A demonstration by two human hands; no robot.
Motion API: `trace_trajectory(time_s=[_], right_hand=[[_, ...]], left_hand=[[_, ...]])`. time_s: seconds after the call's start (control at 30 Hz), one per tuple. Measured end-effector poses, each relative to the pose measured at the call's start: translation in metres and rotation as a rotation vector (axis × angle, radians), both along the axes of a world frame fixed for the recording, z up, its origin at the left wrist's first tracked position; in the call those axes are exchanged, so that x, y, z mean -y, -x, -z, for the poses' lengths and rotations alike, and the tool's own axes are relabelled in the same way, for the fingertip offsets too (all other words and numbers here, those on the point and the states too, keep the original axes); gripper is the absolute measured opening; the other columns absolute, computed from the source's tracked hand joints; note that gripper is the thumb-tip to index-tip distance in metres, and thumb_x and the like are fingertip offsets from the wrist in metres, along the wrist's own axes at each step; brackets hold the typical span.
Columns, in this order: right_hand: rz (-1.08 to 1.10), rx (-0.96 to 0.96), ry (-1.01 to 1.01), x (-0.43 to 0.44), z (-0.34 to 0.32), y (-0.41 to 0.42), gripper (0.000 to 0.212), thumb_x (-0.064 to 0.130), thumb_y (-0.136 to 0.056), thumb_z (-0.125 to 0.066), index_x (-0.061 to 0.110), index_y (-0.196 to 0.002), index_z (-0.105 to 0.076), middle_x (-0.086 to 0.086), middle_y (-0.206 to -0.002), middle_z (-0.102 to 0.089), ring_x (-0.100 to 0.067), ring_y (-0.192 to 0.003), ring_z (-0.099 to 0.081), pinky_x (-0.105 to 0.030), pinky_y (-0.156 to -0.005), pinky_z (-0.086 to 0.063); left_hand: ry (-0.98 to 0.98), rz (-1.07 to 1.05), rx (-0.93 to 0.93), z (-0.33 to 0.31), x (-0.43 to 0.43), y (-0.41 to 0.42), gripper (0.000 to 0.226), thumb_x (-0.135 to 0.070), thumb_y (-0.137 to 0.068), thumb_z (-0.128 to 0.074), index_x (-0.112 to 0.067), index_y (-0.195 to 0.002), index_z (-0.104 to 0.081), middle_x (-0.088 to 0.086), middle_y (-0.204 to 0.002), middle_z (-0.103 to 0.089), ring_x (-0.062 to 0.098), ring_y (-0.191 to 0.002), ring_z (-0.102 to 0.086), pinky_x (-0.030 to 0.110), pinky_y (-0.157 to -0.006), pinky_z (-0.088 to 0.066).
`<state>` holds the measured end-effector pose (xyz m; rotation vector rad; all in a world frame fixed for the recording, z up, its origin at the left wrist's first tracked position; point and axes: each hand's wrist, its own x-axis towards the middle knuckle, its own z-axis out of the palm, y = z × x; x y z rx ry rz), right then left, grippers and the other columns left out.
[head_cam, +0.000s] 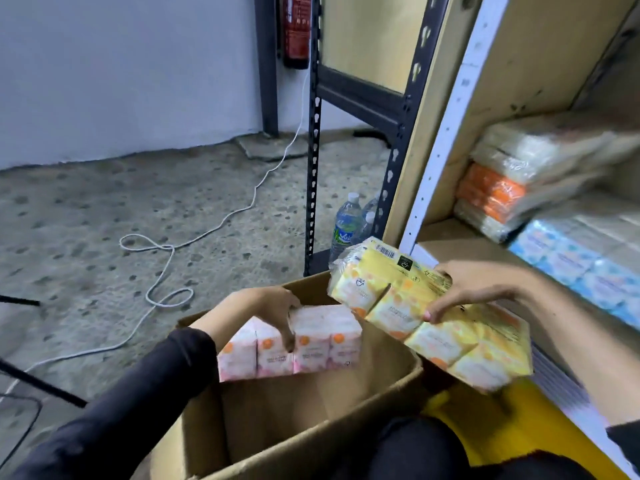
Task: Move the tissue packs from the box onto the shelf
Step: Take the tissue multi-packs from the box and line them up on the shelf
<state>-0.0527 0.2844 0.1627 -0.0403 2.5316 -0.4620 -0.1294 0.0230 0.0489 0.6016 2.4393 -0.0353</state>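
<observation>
- Left hand [268, 306] — fingers wrapped over the top of the pink tissue pack [294, 342], clamping it; the pack sits upright below the palm, inside the cardboard box [311, 410] at its far wall.
- Right hand [474, 289] — fingers curled over the yellow tissue pack [433, 313], gripping it from above; the pack hangs tilted under the grip, above the box's right rim, just beside the shelf [460, 244].
- Right of this grip, stacked packs [519, 181] lie on the shelf, blurred.
</observation>
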Motion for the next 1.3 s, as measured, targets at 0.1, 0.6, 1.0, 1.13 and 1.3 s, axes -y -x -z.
trace_trajectory(time_s=[0.1,0.6,1.0,1.13,1.3], right_hand=[[0.073,-0.055,-0.056,-0.028,-0.031,-0.032,0.027,0.04,-0.065,-0.079,0.021,-0.075,-0.061,0.005,-0.086,-0.069,-0.015,-0.084,-0.065,-0.021,-0.07,-0.047],[0.538,-0.112,-0.139,-0.172,-0.084,-0.193,0.042,0.045,-0.065,-0.076,0.015,-0.091,-0.062,0.0,-0.099,-0.067,-0.014,-0.088,-0.062,-0.019,-0.076,-0.046],[0.857,-0.056,-0.109,-0.235,-0.082,-0.293,0.049,0.048,-0.053,-0.083,0.021,-0.087,-0.059,0.011,-0.087,-0.065,-0.006,-0.081,-0.063,-0.005,-0.056,-0.045],[0.925,-0.047,-0.131,-0.243,-0.067,-0.304,0.037,0.033,-0.068,-0.078,0.013,-0.096,-0.064,-0.001,-0.101,-0.07,-0.014,-0.091,-0.066,-0.016,-0.071,-0.052],[0.935,0.002,-0.162,-0.248,-0.049,-0.305,0.049,0.034,-0.062,-0.08,0.008,-0.102,-0.068,-0.006,-0.107,-0.072,-0.019,-0.096,-0.067,-0.03,-0.089,-0.052]], left_hand=[[0.012,0.131,-0.009,-0.042,-0.02,-0.008,0.072,-0.038,-0.068,-0.08,-0.018,-0.13,-0.05,0.002,-0.133,-0.056,0.022,-0.12,-0.051,0.029,-0.097,-0.039],[0.022,0.559,-0.325,-0.17,-0.214,-0.047,0.084,-0.042,-0.066,-0.08,-0.018,-0.137,-0.042,0.003,-0.141,-0.048,0.024,-0.129,-0.044,0.031,-0.105,-0.035],[-0.123,0.686,-0.448,-0.172,-0.34,-0.077,0.089,-0.024,-0.07,-0.08,-0.011,-0.142,-0.03,0.009,-0.146,-0.042,0.027,-0.132,-0.041,0.039,-0.108,-0.039],[-0.098,0.713,-0.423,-0.155,-0.365,-0.085,0.091,-0.021,-0.073,-0.078,-0.013,-0.146,-0.025,0.008,-0.149,-0.037,0.028,-0.136,-0.038,0.041,-0.111,-0.037],[-0.14,0.72,-0.293,-0.132,-0.376,-0.088,0.093,-0.011,-0.076,-0.075,-0.016,-0.149,-0.017,0.007,-0.15,-0.037,0.027,-0.136,-0.039,0.04,-0.111,-0.036]])
